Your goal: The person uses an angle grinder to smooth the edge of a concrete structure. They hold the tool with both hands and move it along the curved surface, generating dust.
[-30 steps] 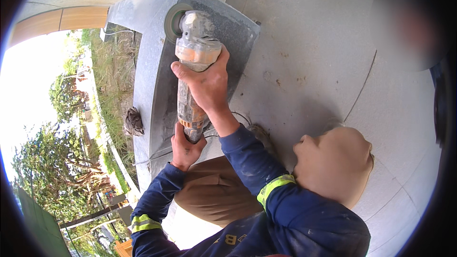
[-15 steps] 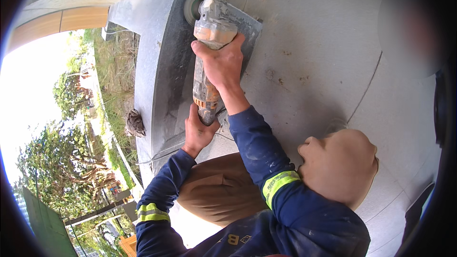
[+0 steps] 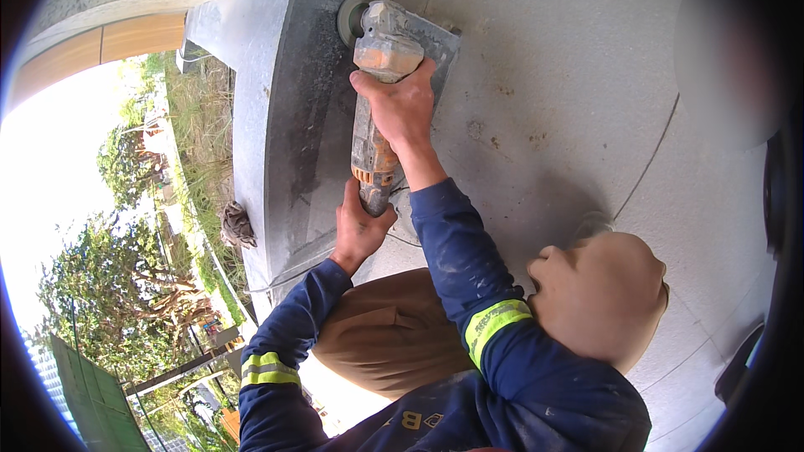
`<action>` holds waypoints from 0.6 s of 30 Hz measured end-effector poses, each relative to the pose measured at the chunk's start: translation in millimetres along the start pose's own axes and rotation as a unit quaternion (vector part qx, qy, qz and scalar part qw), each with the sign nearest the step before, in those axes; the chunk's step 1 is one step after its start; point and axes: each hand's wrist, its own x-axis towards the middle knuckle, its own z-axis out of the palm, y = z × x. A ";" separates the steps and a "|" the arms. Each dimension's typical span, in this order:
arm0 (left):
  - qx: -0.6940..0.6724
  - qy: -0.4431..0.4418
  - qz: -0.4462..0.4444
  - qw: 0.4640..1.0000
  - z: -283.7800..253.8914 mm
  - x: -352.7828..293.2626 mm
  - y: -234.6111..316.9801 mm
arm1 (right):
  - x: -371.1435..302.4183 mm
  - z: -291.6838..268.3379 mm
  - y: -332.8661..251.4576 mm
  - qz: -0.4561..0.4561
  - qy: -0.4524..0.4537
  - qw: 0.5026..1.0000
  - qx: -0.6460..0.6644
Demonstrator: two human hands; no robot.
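Observation:
A dusty orange-and-grey angle grinder lies lengthwise in both hands. Around the front of its body, just behind the gear head, my right hand is closed. My left hand wraps the narrow rear end, thumb and fingers on either side. The round grinding disc stands at the upper face of a grey stone block; I cannot tell whether it touches. Pale dust and darker streaks mark the face of the block.
A crumpled dark rag hangs at the block's left edge. Behind the left hand a thin cable runs past the block. Grey concrete floor spreads to the right, and plants grow beyond the block on the left.
The grinder, with both hands on it, has shifted slightly to the right along the block, and its disc sits a little further right. Both grips stay the same.

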 end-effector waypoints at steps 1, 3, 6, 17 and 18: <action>-0.007 -0.001 0.004 1.000 3.0 2.3 -0.1 | 2.3 -2.3 3.6 0.018 -0.003 1.000 0.018; 0.006 0.006 0.024 1.000 10.4 6.8 -3.1 | 7.5 -6.6 9.5 0.030 0.005 1.000 0.002; 0.018 0.006 0.028 0.999 18.9 11.5 -8.8 | 16.3 -10.0 21.8 0.028 0.014 0.999 0.007; 0.030 0.000 0.004 1.000 32.7 21.0 -13.1 | 29.2 -19.5 46.3 0.055 0.024 0.998 0.013; 0.033 0.000 0.004 0.999 33.7 21.9 -13.9 | 30.0 -19.9 47.4 0.053 0.025 0.998 0.018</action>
